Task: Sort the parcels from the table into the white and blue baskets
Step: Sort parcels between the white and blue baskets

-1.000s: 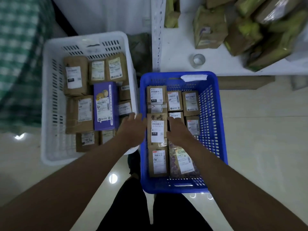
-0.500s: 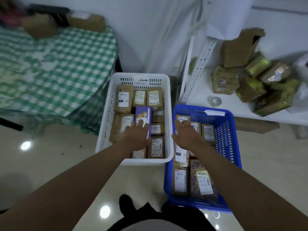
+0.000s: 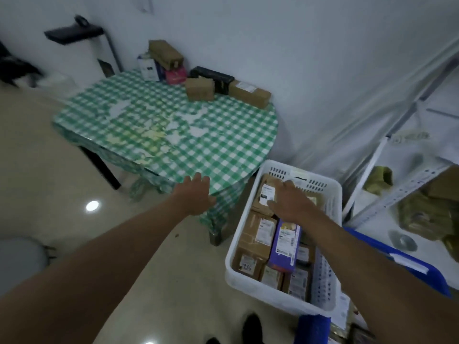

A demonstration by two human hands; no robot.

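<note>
Reaching my empty left hand (image 3: 196, 194) toward the surface (image 3: 169, 130) for its parcels (image 3: 223, 80), fingers spread; my right hand (image 3: 291, 202) hovers released above the white basket (image 3: 248, 281).

Brown, black and pink parcels (image 3: 200, 89) cluster at the checked surface's (image 3: 159, 130) far edge; the white basket (image 3: 250, 281) brims with labelled boxes beside the blue basket (image 3: 419, 269).

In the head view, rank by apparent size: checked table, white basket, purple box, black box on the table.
1. checked table
2. white basket
3. purple box
4. black box, though it lies farther from the camera, so its true size against the purple box is unsure.
</note>
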